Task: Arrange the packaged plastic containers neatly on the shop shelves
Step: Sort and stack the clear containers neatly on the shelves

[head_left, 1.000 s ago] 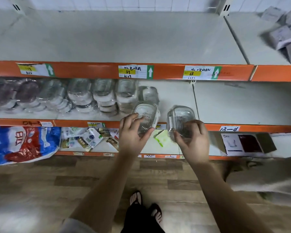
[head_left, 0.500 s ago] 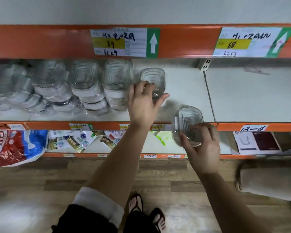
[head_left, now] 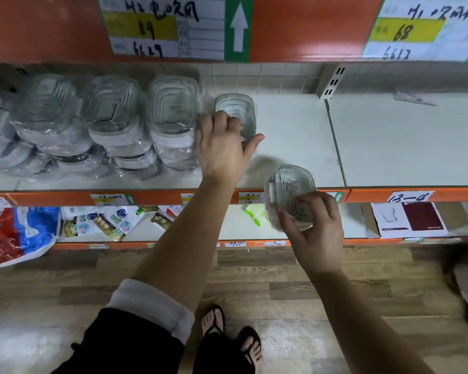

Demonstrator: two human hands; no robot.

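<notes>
Clear plastic containers wrapped in film stand stacked in rows (head_left: pixel 170 122) on the left part of the white middle shelf (head_left: pixel 295 147). My left hand (head_left: pixel 222 149) reaches onto that shelf and holds one small clear container (head_left: pixel 238 112) just right of the stacks, fingers over its near end and thumb out to the right. My right hand (head_left: pixel 316 233) grips another wrapped clear container (head_left: pixel 289 195), tilted, in the air in front of the shelf's orange front edge (head_left: pixel 281 197).
The shelf part right of the upright divider (head_left: pixel 334 136) holds a scrap of wrap (head_left: pixel 414 98). An orange upper shelf edge with price labels (head_left: pixel 162 25) hangs overhead. The lower shelf carries packets (head_left: pixel 106 222), a red-blue bag (head_left: pixel 14 233) and a box (head_left: pixel 411 220). My sandalled feet (head_left: pixel 233 336) stand on wood flooring.
I have leaned closer to the middle shelf. My left hand moved its container from in front of the shelf onto it, beside the stacks. The right hand stays near the shelf edge with its container.
</notes>
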